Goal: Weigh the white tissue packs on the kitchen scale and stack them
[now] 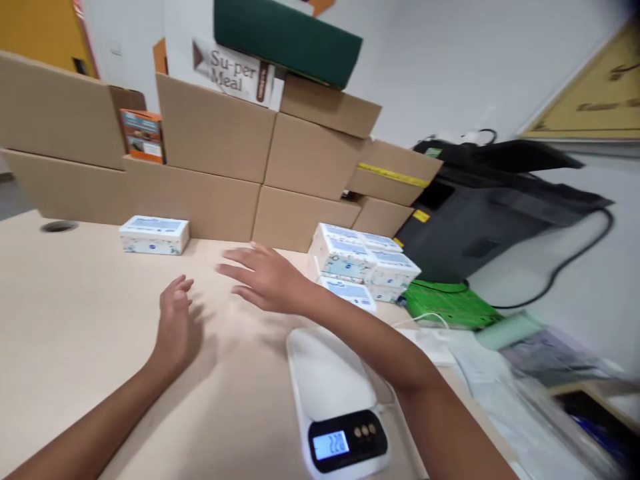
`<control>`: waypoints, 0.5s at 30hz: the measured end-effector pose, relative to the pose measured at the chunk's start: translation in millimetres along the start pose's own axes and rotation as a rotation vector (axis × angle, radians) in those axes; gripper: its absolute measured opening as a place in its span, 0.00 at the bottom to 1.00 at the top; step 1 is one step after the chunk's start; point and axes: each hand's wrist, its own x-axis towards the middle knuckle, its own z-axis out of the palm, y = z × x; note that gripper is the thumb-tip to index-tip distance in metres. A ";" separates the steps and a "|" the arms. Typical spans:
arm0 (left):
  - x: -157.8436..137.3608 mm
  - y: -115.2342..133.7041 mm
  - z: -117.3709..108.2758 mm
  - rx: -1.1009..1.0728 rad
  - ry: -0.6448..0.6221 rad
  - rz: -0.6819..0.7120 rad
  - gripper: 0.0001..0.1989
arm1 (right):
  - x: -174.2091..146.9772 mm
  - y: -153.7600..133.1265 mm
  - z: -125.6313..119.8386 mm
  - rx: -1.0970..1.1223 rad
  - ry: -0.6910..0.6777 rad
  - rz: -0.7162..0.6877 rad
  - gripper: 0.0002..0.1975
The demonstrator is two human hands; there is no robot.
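Both hands empty, fingers apart and gripping nothing: left hand [175,327] left of center, right hand [273,277] farther out over the table [75,320]. Single white pack [154,237] sits far left; pack stack [345,260] far right, just beyond the right forearm [377,340]. Risk: forearm dips onto the scale [330,380], skews the reading; a wide arm sweep could topple the stack. Cartons [215,127] line the far side, contents hidden; packs look closed too.
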 end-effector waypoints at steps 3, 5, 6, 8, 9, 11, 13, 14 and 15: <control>-9.8 -2.3 -2.5 0.019 -0.134 0.053 0.33 | -109.7 6.9 -33.3 0.313 0.304 0.416 0.21; -12.7 -5.5 -1.2 0.074 -0.242 0.095 0.33 | -171.0 16.8 -39.1 0.527 0.591 0.782 0.23; -12.1 -6.0 2.2 0.105 -0.282 0.116 0.34 | -195.4 22.6 -37.8 0.570 0.735 0.931 0.26; -8.0 -0.6 17.0 0.141 -0.330 0.131 0.35 | -231.0 34.4 -29.6 0.595 0.950 1.129 0.31; -5.7 6.5 28.7 0.145 -0.352 0.118 0.36 | -242.6 39.7 -23.7 0.591 1.013 1.183 0.34; -3.7 29.1 60.4 0.137 -0.425 0.042 0.36 | -255.7 47.8 -10.2 0.608 1.064 1.239 0.40; -7.2 57.0 100.5 0.094 -0.567 -0.097 0.36 | -259.6 51.6 3.9 0.651 1.069 1.264 0.46; -10.9 70.2 122.2 0.041 -0.657 -0.173 0.36 | -259.7 51.9 10.4 0.676 1.062 1.269 0.49; -15.9 81.5 144.1 -0.043 -0.705 -0.242 0.37 | -259.0 51.6 16.3 0.701 1.048 1.268 0.51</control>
